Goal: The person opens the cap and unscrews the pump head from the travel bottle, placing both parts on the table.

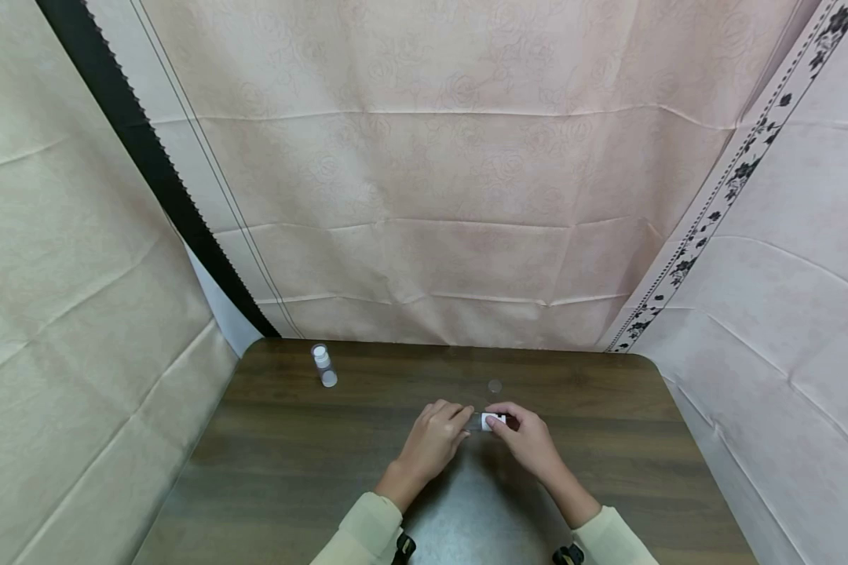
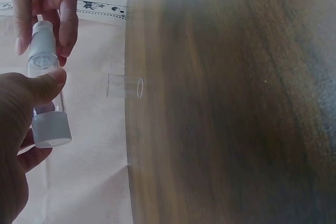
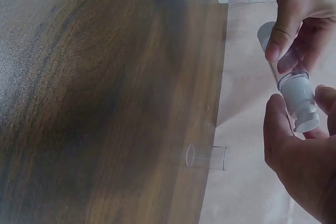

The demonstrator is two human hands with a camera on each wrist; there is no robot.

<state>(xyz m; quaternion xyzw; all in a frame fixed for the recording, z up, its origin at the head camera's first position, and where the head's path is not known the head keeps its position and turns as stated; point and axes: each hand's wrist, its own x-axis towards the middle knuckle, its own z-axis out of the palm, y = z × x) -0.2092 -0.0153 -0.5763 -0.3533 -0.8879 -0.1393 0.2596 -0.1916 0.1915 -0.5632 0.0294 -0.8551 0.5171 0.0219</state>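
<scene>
A clear pump bottle with a white base and white pump top (image 2: 44, 40) is held between both hands. My left hand (image 1: 431, 439) grips its transparent body, thumb across the front and fingers behind. At the other end, my right hand (image 1: 526, 443) holds the white pump collar (image 3: 298, 94) between thumb and fingers. The bottle lies roughly sideways above the table in the head view. Beyond the hands, a clear cylindrical cap (image 3: 207, 157) stands on the table, off the bottle.
A second clear bottle with white ends (image 1: 323, 366) stands near the far left corner of the brown wooden table (image 1: 290, 471). Light patterned cloth (image 1: 424, 173) hangs behind the table's far edge and along both sides.
</scene>
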